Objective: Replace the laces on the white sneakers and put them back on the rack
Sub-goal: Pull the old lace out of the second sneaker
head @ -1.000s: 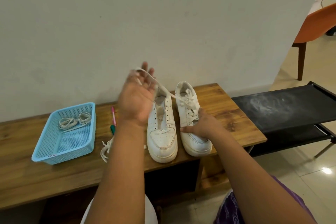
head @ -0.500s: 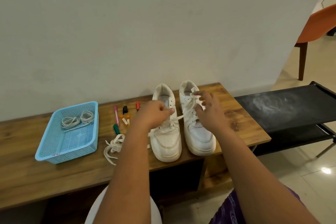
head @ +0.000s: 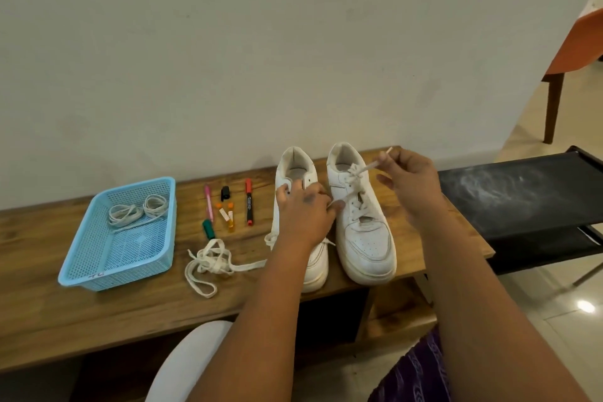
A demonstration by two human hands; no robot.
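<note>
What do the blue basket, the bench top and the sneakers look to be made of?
Blue basket: moulded plastic, going by its fine mesh walls. Bench top: wood or wood-look board, matte, with visible grain. Sneakers: smooth white leather or imitation, stitched panels, scuffed; which one cannot be told.

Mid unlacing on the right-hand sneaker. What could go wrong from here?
1. The right hand pinches only the lace end near the tip; it could slip out.
2. The sneaker sits near the bench front edge; a hard pull might drag it off.
3. The removed lace lies loose by the left hand; it could snag.
</note>
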